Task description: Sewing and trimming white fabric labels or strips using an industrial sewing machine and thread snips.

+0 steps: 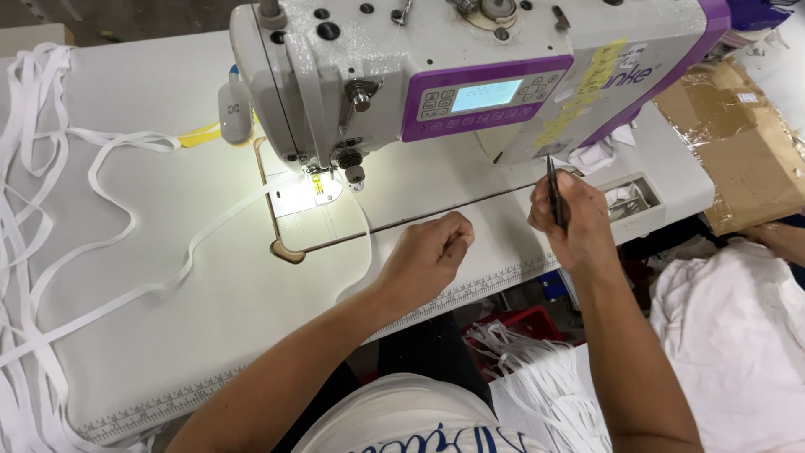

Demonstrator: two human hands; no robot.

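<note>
A white sewing machine (pixel 386 67) with a purple control panel stands on a white table (pixel 168 277). A white elastic band (pixel 366 243) runs from under its lit needle area toward my left hand (pixel 428 256), which rests on the table with fingers curled, pinching the band. My right hand (pixel 570 220) is closed around a thin dark tool (pixel 553 189), likely small scissors or tweezers, pointing up toward the machine's base. More of the same band loops left across the table.
Piles of white elastic band (pixel 25 252) lie at the table's left edge. A cardboard box (pixel 738 143) sits at the right. White fabric (pixel 738 335) and a red bin (pixel 528 323) with strips lie below the table's front edge.
</note>
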